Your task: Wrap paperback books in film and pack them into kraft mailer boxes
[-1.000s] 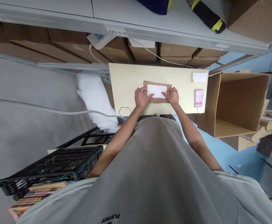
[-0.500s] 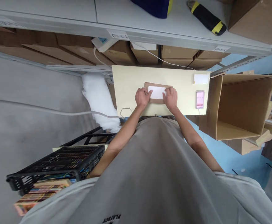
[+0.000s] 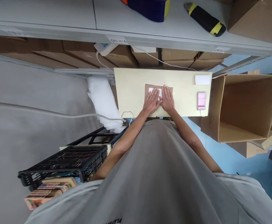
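Observation:
A flat brown cardboard piece [image 3: 147, 90], perhaps a mailer or thin box, lies on the pale yellow table [image 3: 131, 84] in front of me. On its top is a white label [image 3: 160, 93], mostly covered by my hands. My left hand [image 3: 152, 101] lies flat across the label with fingers stretched out. Beside it, my right hand [image 3: 167, 99] rests flat on the label's right part and the cardboard, also with straight fingers. The two thumbs meet or nearly meet between the hands.
A phone [image 3: 201, 101] on a cable and a white block or label stack [image 3: 202, 80] sit at the table's right end. Right of it stands an open carton [image 3: 222, 109]. Leftward are white wrap [image 3: 100, 96] and a black crate [image 3: 80, 161]. A shelf [image 3: 136, 39] spans the back.
My hands have gone from holding the label by its two ends with bent fingers to lying flat over it, closer together. The view has shifted slightly.

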